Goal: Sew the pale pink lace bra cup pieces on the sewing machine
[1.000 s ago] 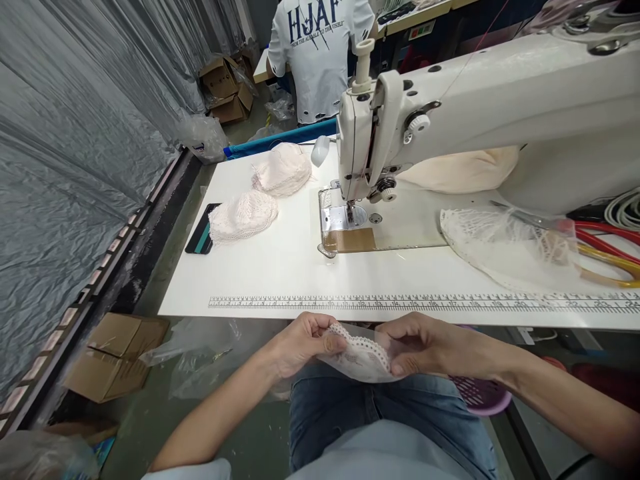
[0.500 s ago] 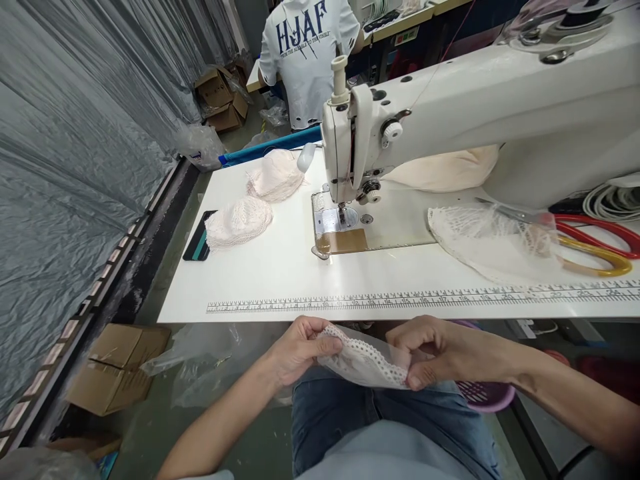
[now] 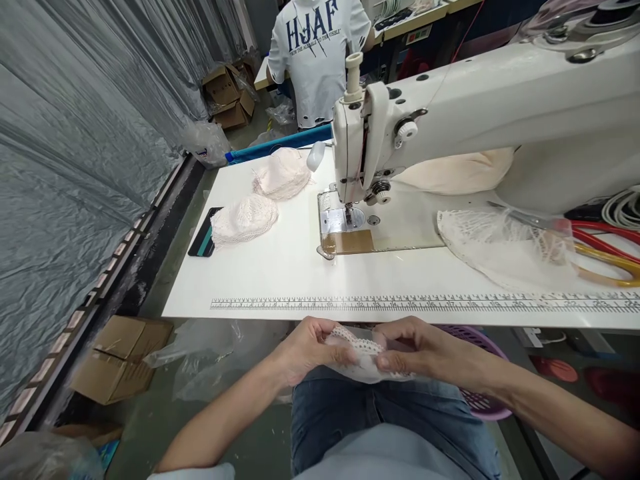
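Observation:
Over my lap, just below the table's front edge, a sheer white lace piece (image 3: pixel 367 363) with a scalloped eyelet border is held between both hands. My left hand (image 3: pixel 320 350) pinches its left end, thumb on top. Farther along the border, my right hand (image 3: pixel 413 347) grips it between thumb and fingers. The fabric between them is bunched, and its underside is hidden. Beyond my hands stands a white sewing machine (image 3: pixel 450 100), its presser foot (image 3: pixel 349 213) above the metal needle plate. No fabric shows under the foot.
Two stacks of pale lace cups, a near one (image 3: pixel 245 220) and a far one (image 3: pixel 283 173), lie left on the table. A lace panel (image 3: pixel 500 250) partly covers scissors with yellow and red handles (image 3: pixel 610 263). A purple basket (image 3: pixel 487 403) sits below. Someone in a white shirt (image 3: pixel 320 67) sits ahead.
My right hand has moved left along the lace, closer to my left hand. The stretched border between them is now shorter and gathered. The view has shifted slightly.

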Action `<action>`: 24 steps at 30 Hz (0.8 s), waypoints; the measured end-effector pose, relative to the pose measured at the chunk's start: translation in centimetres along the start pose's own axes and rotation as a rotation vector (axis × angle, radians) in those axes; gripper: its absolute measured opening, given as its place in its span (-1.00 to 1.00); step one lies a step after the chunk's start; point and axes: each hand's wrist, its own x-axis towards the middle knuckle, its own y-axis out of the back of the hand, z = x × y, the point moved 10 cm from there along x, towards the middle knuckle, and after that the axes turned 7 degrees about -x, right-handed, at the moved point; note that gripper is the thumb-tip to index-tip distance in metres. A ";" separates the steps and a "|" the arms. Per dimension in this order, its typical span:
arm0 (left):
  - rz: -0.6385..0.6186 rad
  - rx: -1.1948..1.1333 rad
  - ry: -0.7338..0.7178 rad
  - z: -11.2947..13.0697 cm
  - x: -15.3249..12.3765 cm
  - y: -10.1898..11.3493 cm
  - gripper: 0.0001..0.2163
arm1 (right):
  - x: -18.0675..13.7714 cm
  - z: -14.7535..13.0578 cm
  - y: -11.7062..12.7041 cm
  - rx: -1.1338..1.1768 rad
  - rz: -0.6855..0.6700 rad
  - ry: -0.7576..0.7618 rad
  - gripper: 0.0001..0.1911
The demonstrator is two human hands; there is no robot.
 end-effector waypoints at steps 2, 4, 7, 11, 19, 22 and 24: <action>-0.006 0.028 0.007 0.1 0.1 -0.2 -0.69 | 0.1 0.2 0.1 -0.015 -0.009 -0.001 -0.61; 0.009 0.044 0.015 0.3 0.1 -0.2 -0.74 | 0.0 0.3 0.2 -0.012 -0.016 -0.005 -0.63; -0.002 0.038 0.008 0.7 0.0 -0.4 -0.76 | -0.5 0.1 0.1 0.011 -0.044 -0.008 -0.65; -0.059 -0.027 0.001 1.1 -0.1 -1.0 -0.74 | -1.2 0.1 0.1 0.019 -0.074 -0.004 -0.68; -0.148 -0.132 -0.010 0.9 -0.4 -2.5 -0.73 | -3.8 -1.9 0.3 -0.130 -0.164 0.179 -0.73; -0.221 -0.112 0.007 1.5 -1.0 -4.3 -0.73 | -5.3 -5.4 0.2 -0.271 -0.143 0.435 -0.77; -0.251 -0.065 0.025 1.9 -0.9 -5.3 -0.73 | -5.6 -7.7 1.9 -0.474 0.171 0.602 -0.82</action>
